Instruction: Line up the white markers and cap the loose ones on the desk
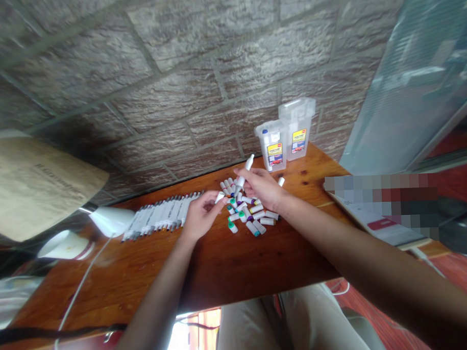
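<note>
My right hand (259, 187) pinches a white marker (245, 170) and holds it tilted up over a loose pile of marker caps (247, 215) on the wooden table (228, 257). My left hand (200, 214) is curled, with a small white cap (219, 197) between its fingertips, just left of the pile. A row of several grey and white markers (160, 216) lies side by side to the left of my left hand.
Two clear plastic marker boxes (288, 135) stand at the back of the table by the brick wall. A white lamp (112, 220) with a cable sits at the left. A booklet (376, 218) lies at the right edge. My knees show below the table's front edge.
</note>
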### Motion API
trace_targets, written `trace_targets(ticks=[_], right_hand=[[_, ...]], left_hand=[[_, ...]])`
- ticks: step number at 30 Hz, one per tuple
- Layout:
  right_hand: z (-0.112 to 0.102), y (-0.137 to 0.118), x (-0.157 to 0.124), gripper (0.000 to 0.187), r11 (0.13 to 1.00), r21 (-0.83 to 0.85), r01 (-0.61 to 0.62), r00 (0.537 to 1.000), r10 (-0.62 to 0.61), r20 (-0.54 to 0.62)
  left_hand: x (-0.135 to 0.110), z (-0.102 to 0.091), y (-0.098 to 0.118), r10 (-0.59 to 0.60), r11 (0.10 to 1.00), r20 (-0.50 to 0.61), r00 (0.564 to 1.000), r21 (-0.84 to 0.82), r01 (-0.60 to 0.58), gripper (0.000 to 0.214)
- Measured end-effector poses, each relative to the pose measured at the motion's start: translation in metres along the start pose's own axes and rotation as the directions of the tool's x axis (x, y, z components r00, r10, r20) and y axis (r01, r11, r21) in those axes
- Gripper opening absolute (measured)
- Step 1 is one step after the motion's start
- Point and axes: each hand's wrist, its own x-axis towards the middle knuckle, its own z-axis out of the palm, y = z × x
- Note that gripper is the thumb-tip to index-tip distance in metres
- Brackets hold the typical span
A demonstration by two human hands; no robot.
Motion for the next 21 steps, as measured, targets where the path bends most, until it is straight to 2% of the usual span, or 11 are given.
trace_targets(ticks=[6, 21], right_hand=[[-0.0015, -0.0045, -0.0001, 0.04, 0.988, 0.094, -0.125, 0.991, 0.128, -0.023], [0.0002, -0.0057, -0.0023, 0.034, 0.983, 0.113, -0.147, 0.988, 0.151, -0.023]], left_hand=[[-0.0003, 0.0005, -0.0015, 0.006, 1.0, -0.018, 1.0, 0.005, -0.006, 0.026], [0.0, 0.0017, 0.0017, 0.024, 1.0, -0.022, 0.999, 0.003, -0.024, 0.023]])
